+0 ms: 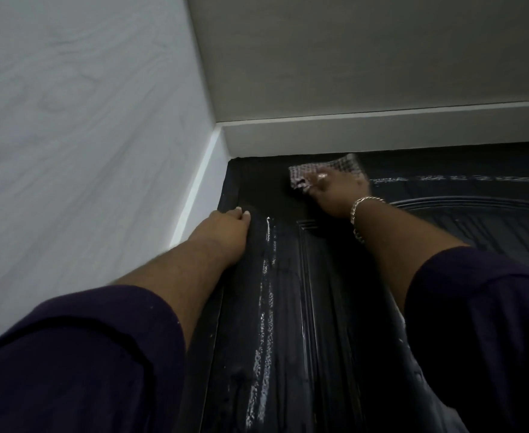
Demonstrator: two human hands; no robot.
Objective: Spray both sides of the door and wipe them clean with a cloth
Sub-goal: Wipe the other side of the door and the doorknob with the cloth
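The dark panelled door (291, 307) fills the lower middle, seen from below up to its top edge. White streaks of spray foam (264, 292) run down its left side, and another streak crosses the top right. My right hand (335, 190), with a bracelet on the wrist, presses a checked cloth (322, 170) against the top of the door, fingers stretched over it and blurred by motion. My left hand (229, 228) grips the door's left edge near the top, thumb on the front face. No spray bottle is in view.
A pale wall (85, 135) stands to the left of the door, with white trim (204, 182) along the door's edge. A white frame header (382, 132) runs above the door, and the grey ceiling (366, 51) lies above that.
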